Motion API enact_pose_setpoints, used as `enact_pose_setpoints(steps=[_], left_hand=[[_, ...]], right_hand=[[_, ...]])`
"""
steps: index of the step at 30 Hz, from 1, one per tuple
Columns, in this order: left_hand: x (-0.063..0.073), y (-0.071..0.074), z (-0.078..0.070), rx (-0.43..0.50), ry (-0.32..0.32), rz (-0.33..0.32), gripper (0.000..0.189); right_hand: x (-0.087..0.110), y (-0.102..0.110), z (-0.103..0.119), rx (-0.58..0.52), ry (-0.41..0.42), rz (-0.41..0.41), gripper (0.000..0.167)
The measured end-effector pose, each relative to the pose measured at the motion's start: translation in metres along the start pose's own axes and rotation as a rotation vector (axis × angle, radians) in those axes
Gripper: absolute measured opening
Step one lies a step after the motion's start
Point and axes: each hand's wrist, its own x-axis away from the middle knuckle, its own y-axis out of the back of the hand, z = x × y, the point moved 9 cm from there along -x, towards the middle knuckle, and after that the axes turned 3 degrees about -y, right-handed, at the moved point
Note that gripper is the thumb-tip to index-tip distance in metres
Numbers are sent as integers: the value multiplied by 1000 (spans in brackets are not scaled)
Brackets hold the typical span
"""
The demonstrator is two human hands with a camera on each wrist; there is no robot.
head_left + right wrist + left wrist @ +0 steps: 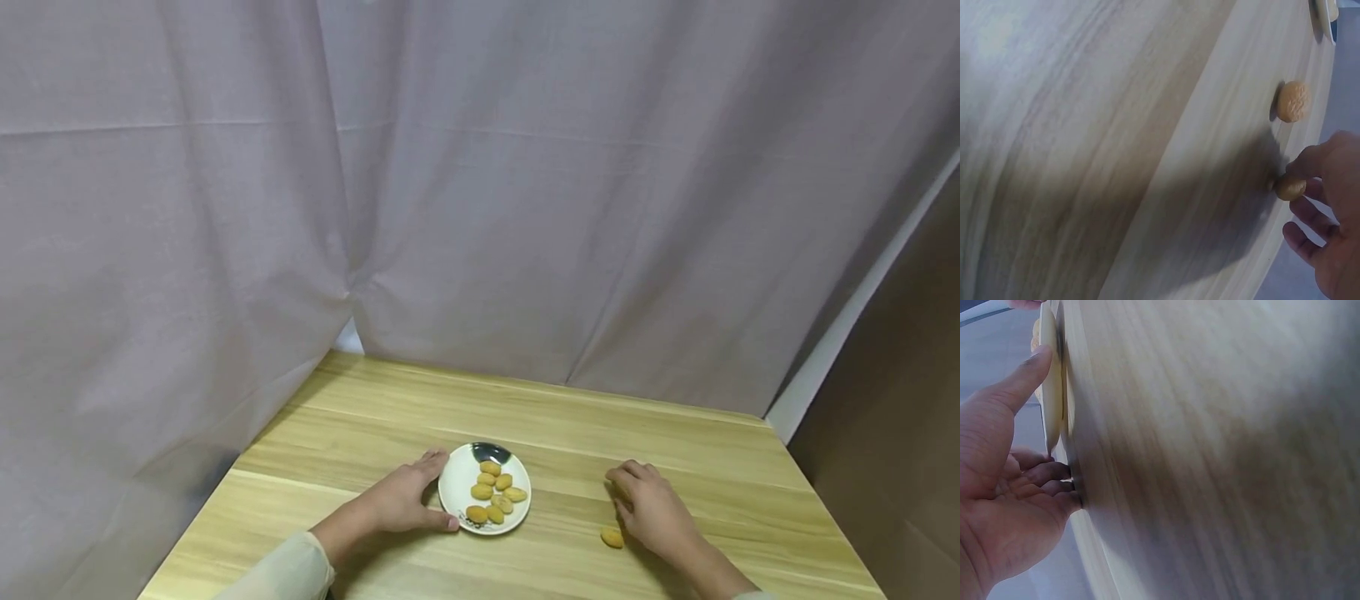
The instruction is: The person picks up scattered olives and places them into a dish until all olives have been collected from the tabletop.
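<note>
A small round white plate (457, 487) with a dark green patch at its far rim holds several oval, yellow-brown pieces (482, 492) like nuts or little biscuits. My left hand (401, 497) holds the plate's left side, thumb at the near rim and fingers at the far rim. To the right, my right hand (656, 510) pinches one oval piece (1290, 187) between thumb and fingers, low over the table; in the head view the hand hides it. Beside that hand, another oval piece (612, 537) with a wrinkled surface lies loose on the wood.
Everything stands on a wood-grain table (555, 408). Grey-mauve curtain cloth (487, 208) hangs behind it and along its left side. A brown panel (892, 417) rises at the right.
</note>
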Motion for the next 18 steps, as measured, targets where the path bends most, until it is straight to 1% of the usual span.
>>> enact_pose_setpoints(steps=[7,15,18], left_hand=[[-1,0,-1,-11,-8,-8,120],[-2,0,0,-15,-17,-15,121],[-2,0,2,-15,-13,-12,120]], right_hand=[[2,3,0,-17,35,-61,45],[-1,2,3,-44,18,-49,48],[-2,4,7,-60,24,-62,48]])
